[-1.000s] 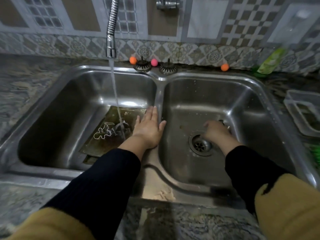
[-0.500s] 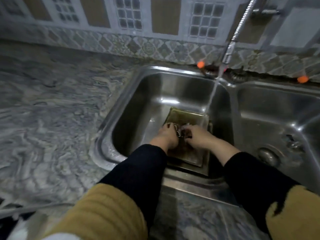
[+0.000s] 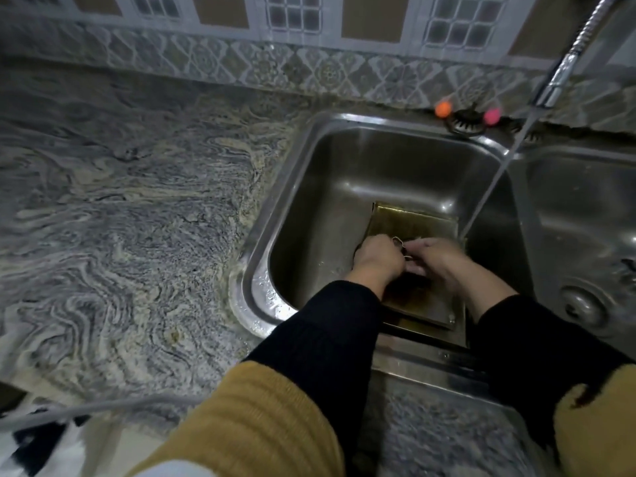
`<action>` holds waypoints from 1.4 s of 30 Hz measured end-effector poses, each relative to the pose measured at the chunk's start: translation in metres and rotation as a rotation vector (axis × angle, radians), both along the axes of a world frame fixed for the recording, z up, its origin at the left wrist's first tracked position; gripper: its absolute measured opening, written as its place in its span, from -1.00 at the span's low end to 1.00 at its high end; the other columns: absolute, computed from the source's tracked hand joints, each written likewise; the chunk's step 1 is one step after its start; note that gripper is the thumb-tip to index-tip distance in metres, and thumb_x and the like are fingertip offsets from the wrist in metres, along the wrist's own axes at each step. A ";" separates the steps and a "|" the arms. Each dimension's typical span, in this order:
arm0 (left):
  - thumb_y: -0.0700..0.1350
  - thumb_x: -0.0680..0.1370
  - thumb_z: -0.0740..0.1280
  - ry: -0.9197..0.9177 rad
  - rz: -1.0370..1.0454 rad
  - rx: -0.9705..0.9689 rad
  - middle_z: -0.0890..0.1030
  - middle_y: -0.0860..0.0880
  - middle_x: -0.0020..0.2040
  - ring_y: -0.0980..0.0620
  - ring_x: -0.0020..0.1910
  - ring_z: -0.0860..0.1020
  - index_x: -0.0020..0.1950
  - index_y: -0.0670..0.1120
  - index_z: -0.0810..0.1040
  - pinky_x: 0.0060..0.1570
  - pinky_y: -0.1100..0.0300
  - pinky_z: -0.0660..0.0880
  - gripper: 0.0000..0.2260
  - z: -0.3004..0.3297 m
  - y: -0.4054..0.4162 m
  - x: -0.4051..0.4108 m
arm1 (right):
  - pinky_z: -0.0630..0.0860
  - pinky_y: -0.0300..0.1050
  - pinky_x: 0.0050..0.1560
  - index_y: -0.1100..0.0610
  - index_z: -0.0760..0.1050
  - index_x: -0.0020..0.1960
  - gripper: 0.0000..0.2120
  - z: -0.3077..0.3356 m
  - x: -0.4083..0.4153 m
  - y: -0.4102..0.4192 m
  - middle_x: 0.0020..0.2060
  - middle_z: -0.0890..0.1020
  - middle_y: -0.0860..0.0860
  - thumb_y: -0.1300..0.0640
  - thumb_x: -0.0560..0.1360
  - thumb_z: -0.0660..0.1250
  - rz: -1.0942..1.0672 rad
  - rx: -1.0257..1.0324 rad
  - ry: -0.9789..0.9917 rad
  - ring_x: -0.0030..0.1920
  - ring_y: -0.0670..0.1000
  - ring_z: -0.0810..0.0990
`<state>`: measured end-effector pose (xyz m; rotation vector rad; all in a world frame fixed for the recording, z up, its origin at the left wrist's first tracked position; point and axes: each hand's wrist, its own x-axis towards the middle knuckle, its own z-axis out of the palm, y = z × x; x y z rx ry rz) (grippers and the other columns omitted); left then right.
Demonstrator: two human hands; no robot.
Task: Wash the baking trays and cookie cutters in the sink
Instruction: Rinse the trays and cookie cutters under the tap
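Both hands work a cookie cutter over the baking trays in the left sink basin.

The left hand (image 3: 377, 259) is curled round the thin wire cookie cutter (image 3: 401, 247), and the right hand (image 3: 435, 259) meets it with fingers bent onto the same piece. Under them lie stacked baking trays (image 3: 413, 220), filling the basin's (image 3: 320, 208) right half up to the divider. Water (image 3: 488, 191) from the faucet (image 3: 568, 63) lands just right of the hands at the trays' far corner. Bare steel lies left of the trays; the marbled counter (image 3: 120, 218) spreads wide beyond the rim.
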<state>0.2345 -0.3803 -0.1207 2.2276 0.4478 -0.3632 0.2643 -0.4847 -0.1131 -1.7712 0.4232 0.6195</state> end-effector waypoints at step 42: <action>-0.09 0.66 0.09 0.119 0.205 -0.937 0.61 -0.10 -0.10 0.00 -0.18 0.58 0.20 -0.14 0.53 -0.24 0.17 0.58 -0.72 0.043 -0.058 -0.006 | 0.56 -0.15 -0.38 0.11 0.52 -0.09 -0.78 0.042 -0.006 -0.065 -0.21 0.62 0.11 0.24 0.60 0.12 0.066 -0.293 -0.462 -0.35 0.06 0.60</action>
